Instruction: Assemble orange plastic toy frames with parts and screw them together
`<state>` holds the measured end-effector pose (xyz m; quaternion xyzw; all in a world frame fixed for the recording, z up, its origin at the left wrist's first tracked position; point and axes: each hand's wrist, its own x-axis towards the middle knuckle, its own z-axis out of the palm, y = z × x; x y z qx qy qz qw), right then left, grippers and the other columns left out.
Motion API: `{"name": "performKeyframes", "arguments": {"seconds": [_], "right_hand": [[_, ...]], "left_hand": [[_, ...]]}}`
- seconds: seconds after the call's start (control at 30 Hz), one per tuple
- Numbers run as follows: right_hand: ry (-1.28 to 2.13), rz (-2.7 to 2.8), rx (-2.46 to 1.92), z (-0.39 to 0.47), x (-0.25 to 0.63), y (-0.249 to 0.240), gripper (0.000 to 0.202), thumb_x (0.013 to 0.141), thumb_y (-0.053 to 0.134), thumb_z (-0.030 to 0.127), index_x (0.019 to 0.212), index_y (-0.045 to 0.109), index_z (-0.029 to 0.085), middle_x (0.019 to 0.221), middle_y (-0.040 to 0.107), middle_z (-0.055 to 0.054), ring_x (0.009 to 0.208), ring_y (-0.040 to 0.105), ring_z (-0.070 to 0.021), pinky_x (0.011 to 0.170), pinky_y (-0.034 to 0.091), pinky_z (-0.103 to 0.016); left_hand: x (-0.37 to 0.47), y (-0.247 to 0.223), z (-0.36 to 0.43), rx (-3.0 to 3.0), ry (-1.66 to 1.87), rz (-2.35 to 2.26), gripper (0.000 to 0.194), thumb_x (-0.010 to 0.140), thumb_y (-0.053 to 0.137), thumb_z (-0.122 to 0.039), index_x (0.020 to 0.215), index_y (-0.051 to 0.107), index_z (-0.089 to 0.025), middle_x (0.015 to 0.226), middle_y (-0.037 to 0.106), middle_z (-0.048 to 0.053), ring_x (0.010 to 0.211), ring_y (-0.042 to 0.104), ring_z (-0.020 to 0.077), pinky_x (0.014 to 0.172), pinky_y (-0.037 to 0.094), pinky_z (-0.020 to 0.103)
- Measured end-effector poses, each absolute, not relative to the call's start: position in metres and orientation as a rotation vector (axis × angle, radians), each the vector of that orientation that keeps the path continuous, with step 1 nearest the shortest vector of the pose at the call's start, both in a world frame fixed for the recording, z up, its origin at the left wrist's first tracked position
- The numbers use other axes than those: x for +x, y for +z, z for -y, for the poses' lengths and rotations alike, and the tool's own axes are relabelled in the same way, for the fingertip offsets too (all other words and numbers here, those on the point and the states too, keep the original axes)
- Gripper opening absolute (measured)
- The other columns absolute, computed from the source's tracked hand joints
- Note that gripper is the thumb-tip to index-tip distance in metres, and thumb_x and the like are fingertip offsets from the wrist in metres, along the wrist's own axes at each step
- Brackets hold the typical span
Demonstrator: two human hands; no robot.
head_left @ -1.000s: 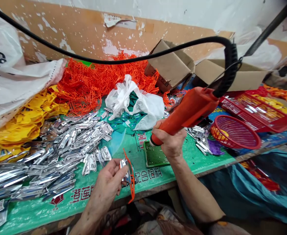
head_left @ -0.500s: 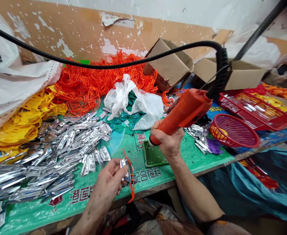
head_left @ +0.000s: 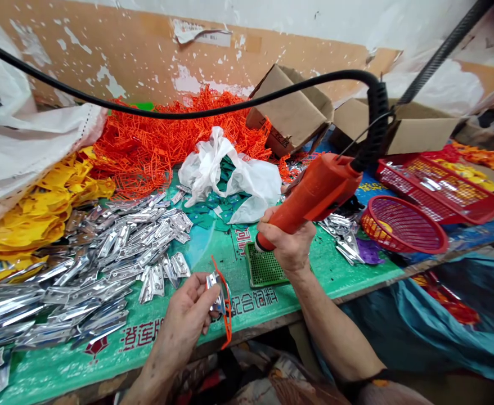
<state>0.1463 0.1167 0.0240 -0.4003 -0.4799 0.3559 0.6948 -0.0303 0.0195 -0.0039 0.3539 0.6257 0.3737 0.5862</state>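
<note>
Near the table's front edge, my left hand pinches a shiny metal plate between thumb and fingers. Against that plate's right side stands a thin orange plastic piece, held along with it. My right hand is wrapped round a red-orange electric screwdriver, its nose tilted down and left. Below the nose lies a small green mesh tray, partly hidden by my wrist. Left of my left hand, many similar metal plates are heaped on the green sheet.
A black cable arcs across from the screwdriver. Behind are an orange plastic heap, a white bag with green pieces and cardboard boxes. Yellow pieces lie left; a round red basket and rectangular red basket stand right.
The screwdriver and my right hand have shifted very slightly left. My left hand keeps its place and its hold on the metal plate and orange piece.
</note>
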Motion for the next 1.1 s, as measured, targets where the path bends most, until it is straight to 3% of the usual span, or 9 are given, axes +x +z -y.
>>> {"name": "performKeyframes", "arguments": {"seconds": [0.3,0.47,0.73,0.83,1.1], "right_hand": [[0.764,1.117,-0.929,-0.116,0.143,0.030,0.011,0.062,0.074,0.015,0.064,0.066,0.021,0.058,0.060,0.006,0.055,0.055,-0.0115,0.056,0.048,-0.028],[0.778,1.067,-0.928,-0.117,0.143,0.032,0.010,0.060,0.075,0.017,0.063,0.066,0.021,0.059,0.061,0.005,0.055,0.055,-0.0116,0.056,0.048,-0.028],[0.827,1.021,-0.879,-0.120,0.150,0.035,0.013,0.059,0.078,0.020,0.063,0.066,0.020,0.062,0.062,0.003,0.057,0.057,-0.0138,0.057,0.048,-0.031],[0.884,1.008,-0.834,-0.110,0.149,0.048,0.012,0.059,0.076,0.018,0.066,0.066,0.020,0.065,0.062,0.002,0.057,0.057,-0.0143,0.057,0.048,-0.032],[1.222,1.033,-0.609,-0.069,0.133,0.091,0.020,0.063,0.070,0.011,0.077,0.062,0.023,0.068,0.057,0.004,0.057,0.058,-0.0124,0.053,0.050,-0.029]], "left_hand": [[-0.029,0.004,-0.023,0.809,0.864,-1.454,0.040,0.072,0.068,-0.050,0.093,0.057,-0.017,0.071,0.060,-0.006,0.036,0.043,0.0038,0.037,0.035,0.018],[-0.030,0.002,-0.026,0.819,0.851,-1.476,0.039,0.075,0.064,-0.053,0.093,0.059,-0.018,0.064,0.056,-0.007,0.039,0.048,0.0069,0.035,0.029,0.017],[-0.028,0.010,-0.032,0.839,0.826,-1.475,0.037,0.074,0.063,-0.055,0.081,0.057,-0.019,0.054,0.049,-0.009,0.034,0.039,0.0058,0.035,0.025,0.019],[-0.027,0.014,-0.035,0.891,0.788,-1.469,0.032,0.076,0.063,-0.051,0.076,0.056,-0.020,0.050,0.048,-0.009,0.035,0.043,0.0078,0.035,0.024,0.019],[-0.023,0.010,-0.037,0.992,0.762,-1.339,0.026,0.081,0.061,-0.044,0.074,0.051,-0.020,0.057,0.054,-0.007,0.046,0.052,0.0106,0.047,0.040,0.022]]}}
